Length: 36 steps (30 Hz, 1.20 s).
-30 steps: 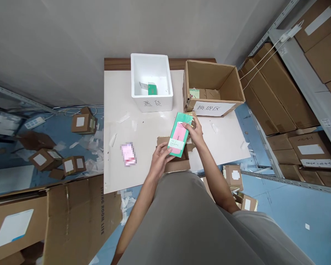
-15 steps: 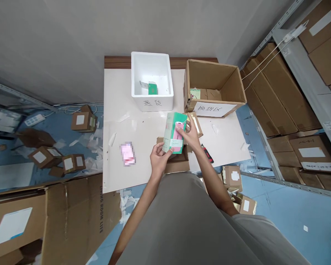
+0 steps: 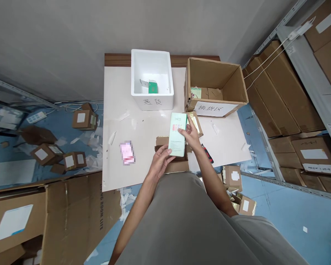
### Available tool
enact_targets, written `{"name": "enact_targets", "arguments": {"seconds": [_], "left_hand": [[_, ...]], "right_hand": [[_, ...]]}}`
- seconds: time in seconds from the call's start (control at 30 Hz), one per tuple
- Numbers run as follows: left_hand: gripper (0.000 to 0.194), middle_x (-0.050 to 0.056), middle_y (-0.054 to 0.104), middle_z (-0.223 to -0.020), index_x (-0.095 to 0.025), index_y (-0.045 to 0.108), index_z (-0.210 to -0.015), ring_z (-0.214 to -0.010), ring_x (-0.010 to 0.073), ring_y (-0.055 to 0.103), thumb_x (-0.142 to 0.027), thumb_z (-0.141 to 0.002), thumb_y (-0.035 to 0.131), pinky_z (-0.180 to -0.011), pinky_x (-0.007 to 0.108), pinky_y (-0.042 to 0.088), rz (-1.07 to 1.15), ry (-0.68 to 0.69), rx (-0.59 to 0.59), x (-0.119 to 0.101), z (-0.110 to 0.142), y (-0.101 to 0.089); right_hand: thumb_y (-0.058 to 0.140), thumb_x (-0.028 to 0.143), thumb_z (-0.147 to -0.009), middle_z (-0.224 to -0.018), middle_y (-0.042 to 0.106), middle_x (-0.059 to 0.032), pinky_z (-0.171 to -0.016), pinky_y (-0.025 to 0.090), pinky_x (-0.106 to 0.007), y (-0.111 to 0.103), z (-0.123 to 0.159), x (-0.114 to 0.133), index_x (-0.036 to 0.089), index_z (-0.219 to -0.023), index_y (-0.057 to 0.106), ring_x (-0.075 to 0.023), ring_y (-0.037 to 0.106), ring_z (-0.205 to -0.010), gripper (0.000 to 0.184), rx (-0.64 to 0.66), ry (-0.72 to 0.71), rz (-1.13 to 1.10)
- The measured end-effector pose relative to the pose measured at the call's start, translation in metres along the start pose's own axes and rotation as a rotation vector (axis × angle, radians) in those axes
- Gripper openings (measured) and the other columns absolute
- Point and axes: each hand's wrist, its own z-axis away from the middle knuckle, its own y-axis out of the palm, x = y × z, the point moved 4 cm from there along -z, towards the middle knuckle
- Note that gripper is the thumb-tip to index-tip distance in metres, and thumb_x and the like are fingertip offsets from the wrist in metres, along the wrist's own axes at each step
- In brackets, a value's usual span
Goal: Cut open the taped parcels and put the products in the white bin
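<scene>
Looks like a stockroom or small warehouse to me, honestly. Right of the table (image 3: 146, 147) there's a metal rack (image 3: 306, 64) crammed with big cartons (image 3: 295, 88), and small boxes (image 3: 81, 125) plus pale scraps (image 3: 95, 161) litter the blue floor (image 3: 62, 129) left of the table. Toward the table's back edge sit a foam box (image 3: 165, 103) and an open carton (image 3: 234, 82), both hand-lettered; the carton's sign (image 3: 212, 109) says "exchange area" in Chinese.

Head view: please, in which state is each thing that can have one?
Mint-green box: held between left hand and right hand, no open flap visible
Small carton: open, flaps spread
White foam bin: open-topped, small green box inside
Large cardboard bin: open-topped, pale green item inside
Red-and-black tool: lying on the table, any blade too small to see
</scene>
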Motion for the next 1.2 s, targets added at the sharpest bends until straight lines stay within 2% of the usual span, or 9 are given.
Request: {"name": "enact_targets", "arguments": {"seconds": [0.2,0.4,0.5,0.6,0.67,0.77,0.9,1.03,1.2], "left_hand": [[0.082,0.016,0.084,-0.139,-0.020,0.071,-0.137,-0.133,0.0354,0.081,-0.055,-0.072,0.108,-0.115,0.054,0.068,-0.012,0.073,-0.090,0.001,0.001,0.003],[0.080,0.018,0.078,-0.147,-0.020,0.068,-0.140,-0.136,0.0329,0.078,-0.047,-0.075,0.105,-0.117,0.049,0.066,-0.179,0.261,-0.300,-0.001,-0.002,-0.005],[0.084,0.018,0.075,-0.146,-0.021,0.066,-0.143,-0.134,0.0320,0.077,-0.047,-0.073,0.105,-0.110,0.045,0.069,-0.298,0.357,-0.351,-0.001,0.001,-0.004],[0.080,0.016,0.072,-0.151,-0.024,0.066,-0.141,-0.143,0.0326,0.072,-0.047,-0.073,0.104,-0.109,0.043,0.069,-0.337,0.392,-0.324,-0.003,0.007,0.000],[0.073,0.015,0.073,-0.152,-0.025,0.068,-0.137,-0.146,0.0330,0.071,-0.049,-0.076,0.102,-0.114,0.045,0.067,-0.285,0.352,-0.255,-0.007,0.008,0.000],[0.064,0.012,0.080,-0.144,-0.025,0.071,-0.128,-0.137,0.0325,0.077,-0.054,-0.079,0.100,-0.116,0.050,0.067,-0.123,0.181,-0.141,-0.011,0.003,-0.007],[0.062,0.010,0.085,-0.123,-0.022,0.074,-0.116,-0.121,0.0295,0.083,-0.049,-0.071,0.108,-0.119,0.054,0.066,0.014,0.004,-0.063,-0.012,-0.006,-0.021],[0.066,0.012,0.087,-0.124,-0.022,0.076,-0.125,-0.126,0.0317,0.083,-0.044,-0.073,0.110,-0.123,0.058,0.064,0.029,0.026,-0.052,-0.024,-0.017,-0.024],[0.081,0.014,0.086,-0.135,-0.022,0.073,-0.151,-0.134,0.0326,0.082,-0.041,-0.080,0.107,-0.127,0.058,0.062,0.000,0.170,-0.091,-0.067,-0.050,-0.015]], "right_hand": [[0.090,0.080,-0.087,-0.165,0.072,-0.0111,-0.130,0.060,-0.055,0.001,0.002,0.004,0.033,-0.182,0.049,-0.0359,0.069,-0.153,0.114,0.056,-0.005,-0.009],[0.097,0.078,-0.083,-0.164,0.069,-0.0160,-0.114,0.070,-0.052,0.010,0.017,-0.009,0.034,-0.185,0.045,-0.0357,0.075,-0.139,0.123,0.041,0.082,0.127],[0.101,0.072,-0.081,-0.166,0.068,-0.0149,-0.117,0.069,-0.051,0.021,0.026,-0.013,0.033,-0.186,0.043,-0.0366,0.074,-0.143,0.126,0.057,0.052,0.186],[0.097,0.070,-0.085,-0.172,0.066,-0.0136,-0.122,0.067,-0.052,0.024,0.029,-0.015,0.034,-0.185,0.045,-0.0365,0.069,-0.152,0.118,0.033,0.022,0.204],[0.095,0.070,-0.087,-0.170,0.068,-0.0137,-0.122,0.066,-0.053,0.020,0.028,-0.016,0.033,-0.183,0.047,-0.0355,0.070,-0.149,0.114,0.028,0.040,0.172],[0.095,0.072,-0.085,-0.171,0.067,-0.0147,-0.121,0.067,-0.053,0.011,0.025,-0.020,0.031,-0.180,0.052,-0.0352,0.073,-0.143,0.112,0.043,0.075,0.110],[0.096,0.074,-0.083,-0.162,0.072,-0.0156,-0.119,0.069,-0.053,0.007,0.022,-0.025,0.030,-0.179,0.053,-0.0354,0.078,-0.138,0.114,0.053,0.116,0.057],[0.097,0.076,-0.082,-0.158,0.075,-0.0161,-0.117,0.070,-0.052,0.013,0.018,-0.031,0.029,-0.179,0.056,-0.0342,0.080,-0.134,0.116,0.035,0.161,0.037],[0.094,0.077,-0.086,-0.163,0.074,-0.0153,-0.103,0.076,-0.053,0.031,0.005,-0.032,0.030,-0.178,0.059,-0.0351,0.084,-0.126,0.109,0.146,0.216,0.069]]}}
